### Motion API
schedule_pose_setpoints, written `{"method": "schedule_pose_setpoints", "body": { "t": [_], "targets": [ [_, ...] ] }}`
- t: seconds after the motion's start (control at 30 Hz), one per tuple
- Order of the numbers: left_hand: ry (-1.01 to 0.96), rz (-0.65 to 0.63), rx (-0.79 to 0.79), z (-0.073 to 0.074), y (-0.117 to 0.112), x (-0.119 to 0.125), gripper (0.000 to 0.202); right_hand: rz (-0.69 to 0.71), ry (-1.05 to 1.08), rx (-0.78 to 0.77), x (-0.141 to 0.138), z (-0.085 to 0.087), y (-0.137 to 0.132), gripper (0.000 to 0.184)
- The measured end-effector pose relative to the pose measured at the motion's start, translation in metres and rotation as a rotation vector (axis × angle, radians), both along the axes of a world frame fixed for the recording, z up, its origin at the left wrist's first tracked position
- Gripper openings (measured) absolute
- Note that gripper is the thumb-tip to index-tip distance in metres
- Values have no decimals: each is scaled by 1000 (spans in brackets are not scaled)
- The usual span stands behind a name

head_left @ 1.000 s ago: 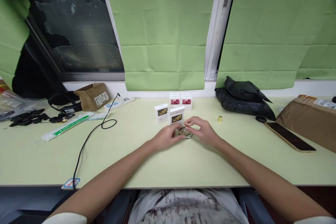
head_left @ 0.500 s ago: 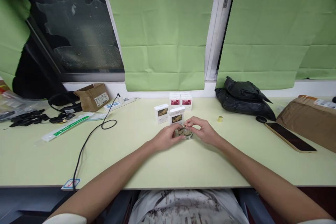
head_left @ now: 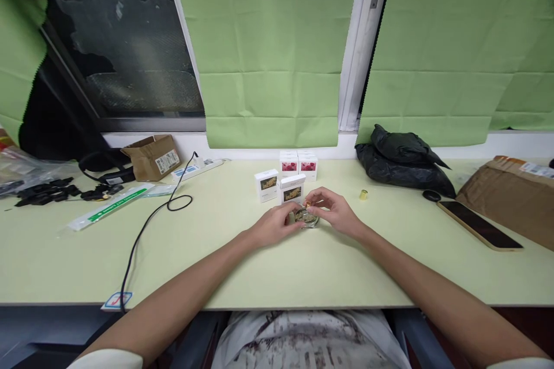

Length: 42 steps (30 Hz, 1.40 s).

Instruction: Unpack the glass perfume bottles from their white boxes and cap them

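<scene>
My left hand (head_left: 277, 223) is closed around the left side of a small round clear dish (head_left: 308, 225) with brownish-green contents, low over the table. Above the dish's far right rim, my right hand (head_left: 335, 211) pinches a tiny amber-coloured piece (head_left: 307, 204); its exact kind is too small to make out. Just behind the dish, a white box with a dark and gold picture (head_left: 291, 189) stands upright, partly covered by my fingers. A similar white box (head_left: 266, 185) is to its left.
Small white boxes with pink pictures (head_left: 289, 166) stand farther back. A small yellow cylinder (head_left: 363, 195) lies to the right, before a black plastic bag (head_left: 402, 164). A phone (head_left: 478, 226) and brown package (head_left: 508, 202) are far right. A black cable (head_left: 142, 233) crosses the left side.
My right hand has lifted slightly, and the amber piece between its fingertips shows more plainly. The left hand stays on the dish.
</scene>
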<state>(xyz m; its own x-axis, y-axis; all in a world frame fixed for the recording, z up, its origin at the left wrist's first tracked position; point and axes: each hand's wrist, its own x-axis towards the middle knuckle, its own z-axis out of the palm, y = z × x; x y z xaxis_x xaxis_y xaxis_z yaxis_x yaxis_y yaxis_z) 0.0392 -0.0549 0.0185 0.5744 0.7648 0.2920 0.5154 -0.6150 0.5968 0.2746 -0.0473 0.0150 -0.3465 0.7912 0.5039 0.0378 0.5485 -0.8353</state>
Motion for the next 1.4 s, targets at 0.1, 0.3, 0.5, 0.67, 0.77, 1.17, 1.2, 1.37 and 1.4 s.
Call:
{"method": "schedule_pose_setpoints", "body": {
  "t": [0.1,0.3,0.5,0.67,0.77,1.17,1.2,1.37,1.4],
  "targets": [
    [-6,4,3,0,0,0,41,11,23,-26,0,-1,1,31],
    [-9,1,-1,0,0,0,41,-1,8,-21,0,1,1,29],
    [-4,-1,8,-1,1,0,40,7,4,-13,3,0,0,27],
    [-4,-1,6,-2,2,-1,42,-2,-1,1,3,0,1,29],
    [-3,-1,2,-1,2,-1,42,-3,4,-1,3,-1,1,29],
    [21,8,5,-1,1,0,40,27,-47,14,7,-2,4,18],
    [21,7,6,-1,1,0,40,24,-53,11,7,-1,4,18],
    [17,-4,8,-1,1,0,41,9,-82,28,7,-1,4,17],
    [15,-4,7,0,1,0,41,6,-87,36,7,-1,4,17]
  ]
}}
